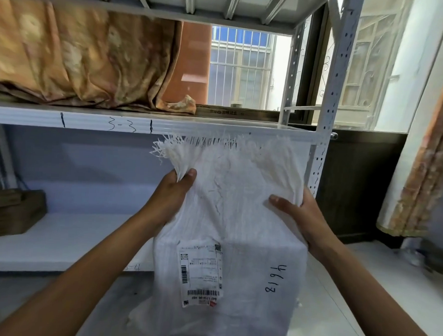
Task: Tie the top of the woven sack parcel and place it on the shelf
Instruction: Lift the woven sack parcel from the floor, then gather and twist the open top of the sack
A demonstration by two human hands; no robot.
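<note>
A white woven sack parcel (237,264) hangs upright in front of me, with a shipping label (200,272) and a handwritten number on its face. Its frayed top (216,147) is loose and untied, fanned out wide. My left hand (173,191) pinches the bunched left corner of that top. My right hand (296,213) grips the sack's right edge a little lower down. The white metal shelf (104,122), marked 3-3 on its front rail, runs just behind the sack's top edge.
Orange patterned cloth (81,62) fills the left of the shelf level marked 3-3. On the lower shelf board (62,237) a wooden crate (13,213) stands at far left. A perforated upright post (331,96) is at right, a barred window behind, and a curtain (421,162) at far right.
</note>
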